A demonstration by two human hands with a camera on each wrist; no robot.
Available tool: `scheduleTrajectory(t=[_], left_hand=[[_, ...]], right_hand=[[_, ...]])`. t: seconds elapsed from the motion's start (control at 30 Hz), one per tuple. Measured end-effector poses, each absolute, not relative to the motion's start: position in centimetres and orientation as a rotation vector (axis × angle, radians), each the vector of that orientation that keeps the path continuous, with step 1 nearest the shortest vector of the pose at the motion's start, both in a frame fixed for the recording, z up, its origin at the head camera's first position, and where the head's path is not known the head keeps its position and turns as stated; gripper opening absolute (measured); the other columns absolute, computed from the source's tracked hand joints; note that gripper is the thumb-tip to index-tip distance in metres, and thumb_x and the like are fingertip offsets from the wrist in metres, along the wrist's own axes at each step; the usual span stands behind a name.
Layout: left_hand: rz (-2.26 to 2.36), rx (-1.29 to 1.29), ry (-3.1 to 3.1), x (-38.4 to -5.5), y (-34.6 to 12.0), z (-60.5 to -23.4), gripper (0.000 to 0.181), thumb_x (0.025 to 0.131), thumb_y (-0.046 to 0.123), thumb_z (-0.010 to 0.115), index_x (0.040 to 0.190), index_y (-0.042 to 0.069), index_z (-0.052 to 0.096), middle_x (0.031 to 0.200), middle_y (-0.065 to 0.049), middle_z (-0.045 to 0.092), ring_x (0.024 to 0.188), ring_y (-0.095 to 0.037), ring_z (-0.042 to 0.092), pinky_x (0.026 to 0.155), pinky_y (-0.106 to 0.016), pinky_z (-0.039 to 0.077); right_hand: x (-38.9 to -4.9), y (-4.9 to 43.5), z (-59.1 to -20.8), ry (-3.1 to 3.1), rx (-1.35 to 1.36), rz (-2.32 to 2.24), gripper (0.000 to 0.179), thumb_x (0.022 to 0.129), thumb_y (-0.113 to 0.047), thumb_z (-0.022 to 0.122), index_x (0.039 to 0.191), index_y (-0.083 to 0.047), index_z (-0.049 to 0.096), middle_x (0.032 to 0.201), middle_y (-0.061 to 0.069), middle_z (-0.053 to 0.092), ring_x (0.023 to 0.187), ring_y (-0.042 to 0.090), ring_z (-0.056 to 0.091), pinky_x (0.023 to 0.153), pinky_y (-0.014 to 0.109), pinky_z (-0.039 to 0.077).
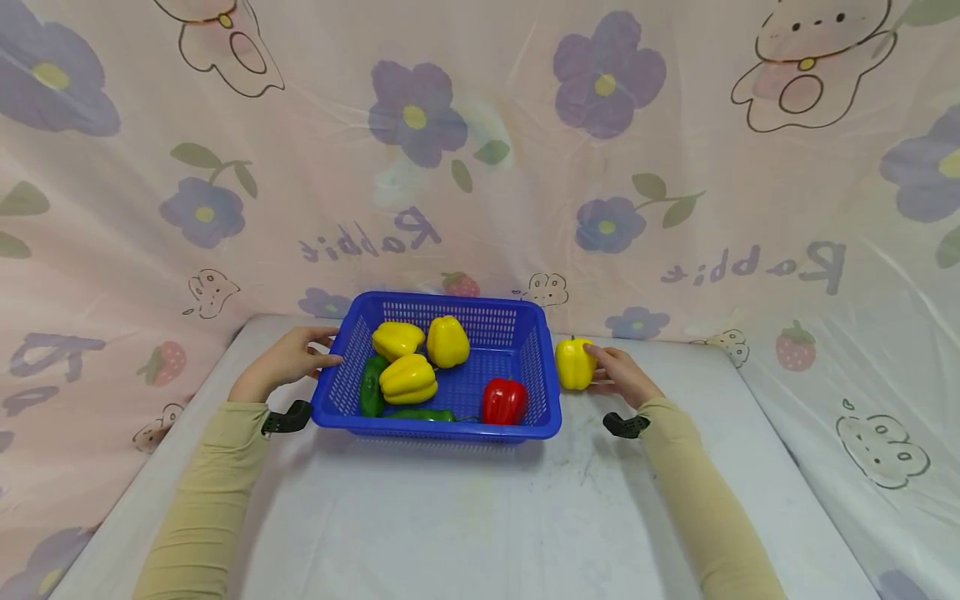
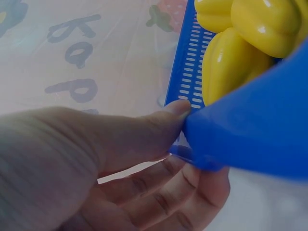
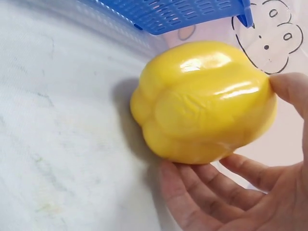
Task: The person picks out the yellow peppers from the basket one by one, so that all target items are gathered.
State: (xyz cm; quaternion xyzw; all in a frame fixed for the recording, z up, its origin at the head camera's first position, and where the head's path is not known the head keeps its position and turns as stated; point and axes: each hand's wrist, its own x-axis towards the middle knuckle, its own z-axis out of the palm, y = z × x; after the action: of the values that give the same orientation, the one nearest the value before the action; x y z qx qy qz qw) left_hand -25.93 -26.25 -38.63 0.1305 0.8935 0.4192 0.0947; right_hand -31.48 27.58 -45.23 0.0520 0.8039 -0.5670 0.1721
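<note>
My left hand (image 1: 292, 360) grips the left rim of a blue plastic basket (image 1: 551, 379), thumb on top and fingers curled underneath, as the left wrist view shows. Outside the basket's right side, a yellow bell pepper (image 1: 574, 364) stands on the table with its stem up. My right hand (image 1: 618, 373) holds it from the right, the thumb near its top and the fingertips against its side (image 3: 202, 110). Inside the basket are three yellow bell peppers (image 1: 408, 380), a red bell pepper (image 1: 505, 402) at the front right, and long green vegetables (image 1: 372, 387) along the left and front.
A white-covered table (image 1: 450, 517) lies under everything. Behind it hangs a pink curtain (image 1: 510, 192) printed with flowers and rabbits, close to the basket's back edge. Each wrist carries a black mount (image 1: 626, 426).
</note>
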Motion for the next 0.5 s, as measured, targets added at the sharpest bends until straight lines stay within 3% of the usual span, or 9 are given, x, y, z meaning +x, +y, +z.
scheduleTrajectory(t=[0.5], left_hand=[[1.262,0.385,2.638,-26.27,-26.43,-38.93,0.061,0.092,0.006,0.063,0.139,-0.017,0.031,0.121,-0.036,0.048,0.086,-0.030,0.065,0.068,-0.036,0.058]], right_hand=[[-31.84,27.61,-45.49,2.296,0.181,-1.640,0.078,0.097,-0.052,0.045,0.142,0.009,0.029,0.130,0.028,0.042,0.103,0.032,0.055,0.097,0.047,0.045]])
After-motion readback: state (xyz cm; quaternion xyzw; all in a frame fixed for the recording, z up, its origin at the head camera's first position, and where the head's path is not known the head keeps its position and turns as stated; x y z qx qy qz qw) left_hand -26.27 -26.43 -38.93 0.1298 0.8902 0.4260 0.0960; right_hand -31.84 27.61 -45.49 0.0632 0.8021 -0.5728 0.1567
